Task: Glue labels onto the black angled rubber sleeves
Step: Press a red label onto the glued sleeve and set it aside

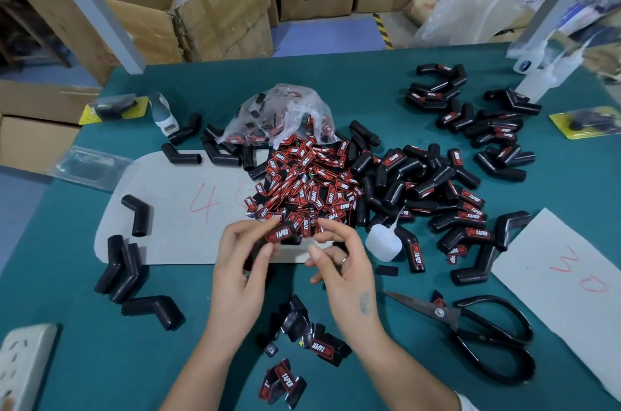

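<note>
Got a label (281, 233) pinched in my left hand (242, 262) with a sleeve (256, 251) under it, right hand (339, 262) loose and empty just left of the glue bottle (383, 242), so glue's probably next.

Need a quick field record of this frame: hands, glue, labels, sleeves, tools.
left hand: grips a black sleeve with a label on it
right hand: fingers loosely curled, holding nothing
glue bottle: on table, right of the hands
label pile: centre, spilling from plastic bag
labelled sleeves: heaped right of pile
unlabelled sleeves: scattered left
scissors: right, blades nearly closed
</note>
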Demonstrator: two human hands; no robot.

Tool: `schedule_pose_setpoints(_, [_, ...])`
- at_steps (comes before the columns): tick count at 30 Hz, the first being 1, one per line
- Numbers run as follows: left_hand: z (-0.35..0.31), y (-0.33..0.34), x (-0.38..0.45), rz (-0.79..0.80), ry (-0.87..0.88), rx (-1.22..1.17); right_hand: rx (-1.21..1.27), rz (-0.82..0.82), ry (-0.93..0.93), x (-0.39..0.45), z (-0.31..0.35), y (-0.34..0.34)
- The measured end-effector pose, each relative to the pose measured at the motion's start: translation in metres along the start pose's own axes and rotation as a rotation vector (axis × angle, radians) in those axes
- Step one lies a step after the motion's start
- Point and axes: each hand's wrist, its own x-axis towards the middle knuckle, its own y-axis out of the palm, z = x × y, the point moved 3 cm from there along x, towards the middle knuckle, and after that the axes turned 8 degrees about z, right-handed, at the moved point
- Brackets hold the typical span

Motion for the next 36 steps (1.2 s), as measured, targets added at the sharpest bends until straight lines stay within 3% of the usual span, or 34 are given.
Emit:
schedule_pose_setpoints(2, [-0.011, 0.003, 0.016, -0.052, -0.023, 0.034, 0.012, 0.001, 0.022, 0.001, -0.001, 0.000])
schedule_pose_setpoints(5, [-0.040, 0.031, 0.056, 0.046, 0.004, 0.040, -0.060, 0.043, 0.073, 0.002, -0.007, 0.002])
schedule_pose_setpoints(8, [-0.067, 0.074, 0.102, 0.263, 0.080, 0.079, -0.121, 0.019, 0.139, 0.005, -0.010, 0.000])
schedule_pose_setpoints(11, [-0.074, 0.093, 0.117, 0.465, 0.048, 0.125, -0.170, 0.023, 0.175, 0.009, -0.012, -0.003])
schedule_pose_setpoints(13, [-0.068, 0.077, 0.105, 0.419, 0.069, 0.179, -0.187, 0.041, 0.162, 0.008, -0.010, -0.002])
schedule_pose_setpoints(17, [-0.031, 0.005, 0.070, 0.153, 0.059, 0.345, -0.203, 0.111, 0.055, 0.000, -0.004, 0.002])
schedule_pose_setpoints(21, [0.032, -0.093, 0.058, -0.114, -0.286, 0.774, -0.217, 0.140, 0.028, -0.003, 0.001, 0.004])
schedule_pose_setpoints(23, [0.059, -0.124, 0.053, -0.127, -0.480, 0.955, -0.225, 0.157, 0.027, -0.005, 0.001, 0.005])
schedule_pose_setpoints(26, [0.081, -0.140, 0.048, -0.041, -0.587, 1.061, -0.254, 0.175, 0.013, -0.006, 0.003, 0.007])
schedule_pose_setpoints(31, [0.083, -0.134, 0.042, 0.023, -0.408, 0.979, -0.278, 0.201, 0.014, -0.007, 0.004, 0.009])
schedule_pose_setpoints(36, [0.068, -0.100, 0.038, 0.364, -0.196, 0.749, -0.275, 0.204, 0.026, -0.006, 0.002, 0.008])
